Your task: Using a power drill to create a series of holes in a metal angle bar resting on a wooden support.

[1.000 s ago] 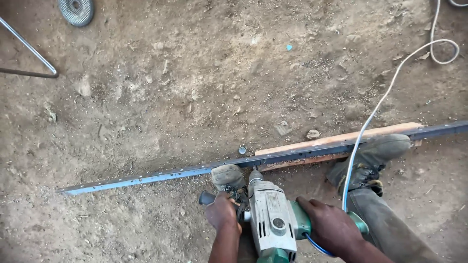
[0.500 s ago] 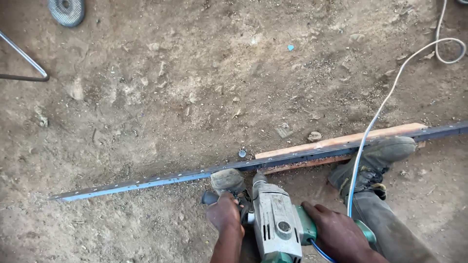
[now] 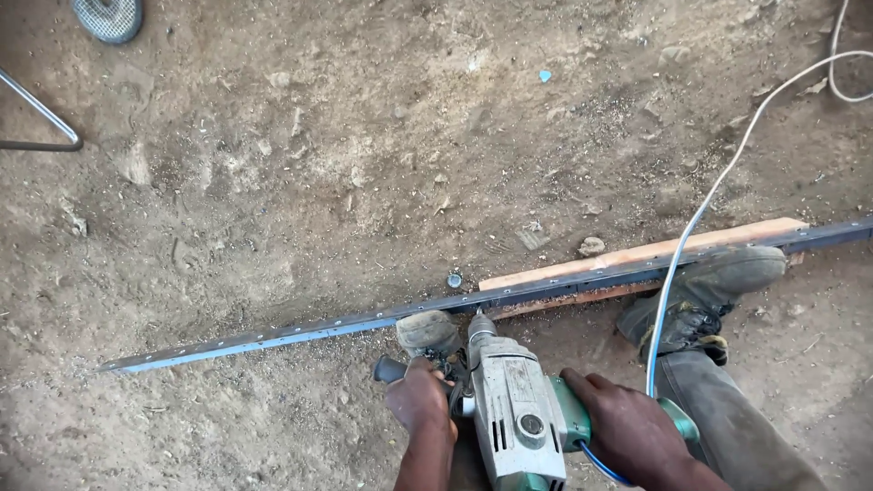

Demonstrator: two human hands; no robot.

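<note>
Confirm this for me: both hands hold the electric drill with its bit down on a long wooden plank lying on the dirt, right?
Not quite. In the head view the electric drill, held by the left hand and right hand, has its bit on a long metal strip, not a plank.

A round mesh-patterned disc (image 3: 107,16) lies on the dirt floor (image 3: 300,182) at the far left edge; below it, bent metal rods (image 3: 41,123) poke in from the left. A small blue scrap (image 3: 545,76) sits well apart from them; a small stone (image 3: 591,245) rests just beside the wooden plank (image 3: 637,255); a little round metal piece (image 3: 454,281) lies at the plank's end.
</note>
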